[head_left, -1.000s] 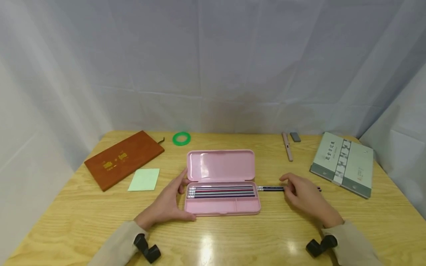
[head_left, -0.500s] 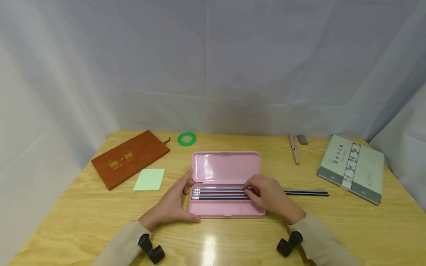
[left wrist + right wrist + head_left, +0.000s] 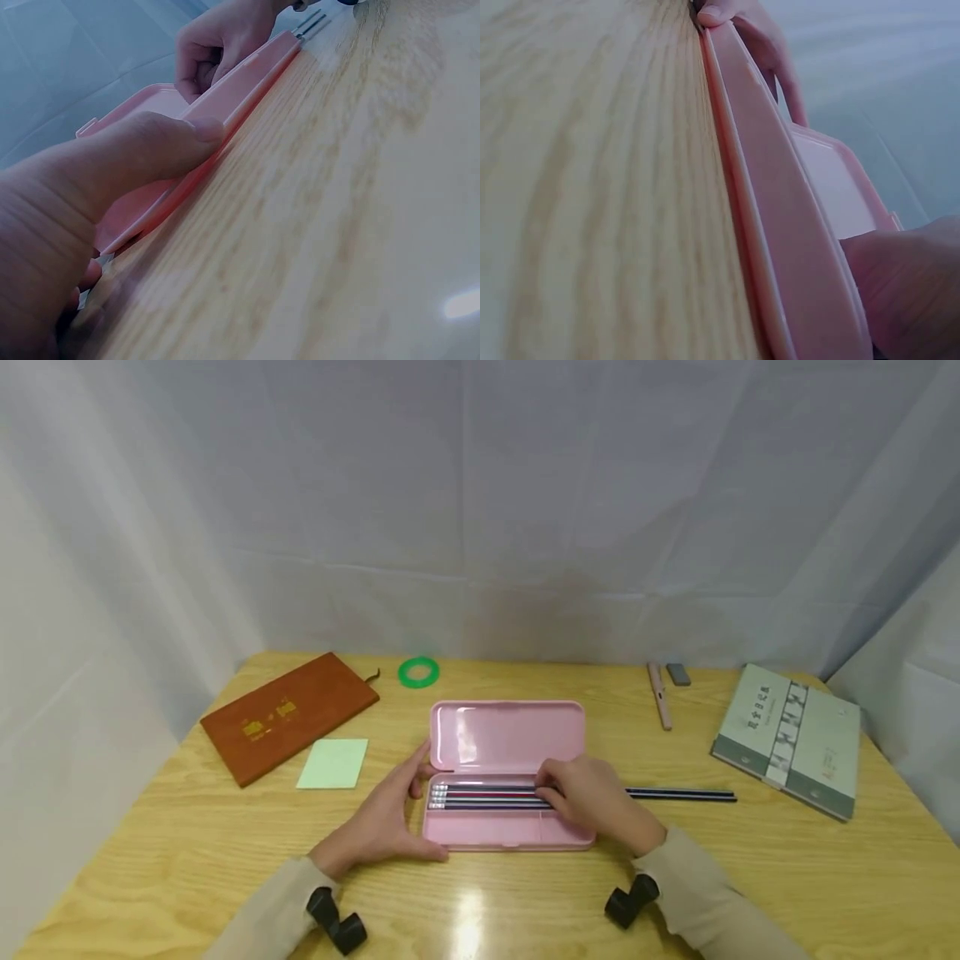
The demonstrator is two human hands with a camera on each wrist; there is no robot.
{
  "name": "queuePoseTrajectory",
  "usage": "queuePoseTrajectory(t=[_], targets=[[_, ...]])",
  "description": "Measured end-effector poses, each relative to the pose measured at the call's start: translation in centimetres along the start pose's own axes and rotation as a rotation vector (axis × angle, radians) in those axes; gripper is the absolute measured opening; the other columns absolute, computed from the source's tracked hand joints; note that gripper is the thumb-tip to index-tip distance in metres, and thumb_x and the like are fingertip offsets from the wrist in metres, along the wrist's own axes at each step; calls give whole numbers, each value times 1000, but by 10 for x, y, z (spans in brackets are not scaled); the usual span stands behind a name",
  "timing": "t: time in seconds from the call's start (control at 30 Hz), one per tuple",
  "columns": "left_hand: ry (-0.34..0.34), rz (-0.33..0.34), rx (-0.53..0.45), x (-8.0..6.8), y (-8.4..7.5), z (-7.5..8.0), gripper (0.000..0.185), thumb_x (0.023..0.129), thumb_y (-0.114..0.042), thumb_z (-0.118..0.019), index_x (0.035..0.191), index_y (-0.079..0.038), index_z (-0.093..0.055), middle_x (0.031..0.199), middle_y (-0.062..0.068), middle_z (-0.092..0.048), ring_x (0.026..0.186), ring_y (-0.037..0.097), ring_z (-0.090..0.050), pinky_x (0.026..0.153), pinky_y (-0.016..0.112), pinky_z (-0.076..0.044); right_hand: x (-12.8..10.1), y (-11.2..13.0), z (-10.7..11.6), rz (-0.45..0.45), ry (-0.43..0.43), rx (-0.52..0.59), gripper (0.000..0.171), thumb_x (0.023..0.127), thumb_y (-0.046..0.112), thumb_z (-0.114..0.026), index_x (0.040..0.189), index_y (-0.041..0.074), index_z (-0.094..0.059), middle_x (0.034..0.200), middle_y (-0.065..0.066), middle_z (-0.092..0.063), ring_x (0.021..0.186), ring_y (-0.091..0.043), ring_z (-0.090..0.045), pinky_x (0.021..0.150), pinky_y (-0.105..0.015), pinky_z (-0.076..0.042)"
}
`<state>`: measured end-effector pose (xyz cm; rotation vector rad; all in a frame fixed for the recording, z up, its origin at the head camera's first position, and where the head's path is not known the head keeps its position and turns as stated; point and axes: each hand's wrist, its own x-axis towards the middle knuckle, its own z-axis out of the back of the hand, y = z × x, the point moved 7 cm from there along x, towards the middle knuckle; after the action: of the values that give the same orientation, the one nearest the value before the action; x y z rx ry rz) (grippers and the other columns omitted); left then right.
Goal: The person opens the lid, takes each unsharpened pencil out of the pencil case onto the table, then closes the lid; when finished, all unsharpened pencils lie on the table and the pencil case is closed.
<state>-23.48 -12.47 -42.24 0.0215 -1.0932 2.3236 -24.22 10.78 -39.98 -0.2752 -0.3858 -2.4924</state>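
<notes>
Head view, near first: the left hand lies with relaxed fingers against the pink pencil case at its nine o'clock end, likely steadying it, while the right hand curls over the pencils inside. Farther, two pencils lie at three o'clock on the wooden table, backed by white cloth.
</notes>
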Motion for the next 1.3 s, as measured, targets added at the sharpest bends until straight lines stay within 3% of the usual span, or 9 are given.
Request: queuePoseTrajectory(t=[0.2,0.4,0.57,0.73,1.07,1.3], targets=[[4,11,26,1,1,3,138,48,-41,-94,155,-8,-13,116,0,-56,89,11,-43,80,25,-39,2,0,0,-1,-1,44,8,86,19,-71,85,15,-65,67,9,-57,57,-1,-44,53,-20,-39],[4,8,41,3,1,4,138,48,-41,-94,155,-8,-13,114,0,-55,90,10,-42,82,25,-39,-1,4,8,46,-56,-30,8,87,17,-70,87,13,-63,68,6,-62,54,-2,-48,53,-22,-43],[-6,-8,18,3,0,1,137,47,-37,-94,155,-7,-14,113,0,-56,90,11,-42,81,25,-38,-11,1,26,24,-100,-78,8,87,17,-70,88,13,-63,69,6,-64,54,-2,-49,53,-23,-43],[17,-3,2,1,0,-4,138,49,-39,-94,155,-7,-12,115,0,-55,90,12,-42,81,25,-39,-48,-27,37,-68,-86,-5,8,86,14,-71,89,15,-64,63,11,-54,53,2,-35,51,-20,-34],[9,6,6,0,2,-3,138,48,-39,-94,155,-8,-13,116,0,-55,90,12,-43,80,24,-39,-133,-87,66,-235,-195,-13,11,83,11,-73,86,17,-65,53,17,-31,46,4,-23,46,-19,-24],[3,11,-9,0,0,-1,138,48,-39,-94,155,-7,-14,116,0,-55,89,13,-43,79,24,-39,-163,-111,72,-270,-220,-30,15,82,9,-74,85,19,-64,52,17,-30,46,5,-21,45,-19,-23]])
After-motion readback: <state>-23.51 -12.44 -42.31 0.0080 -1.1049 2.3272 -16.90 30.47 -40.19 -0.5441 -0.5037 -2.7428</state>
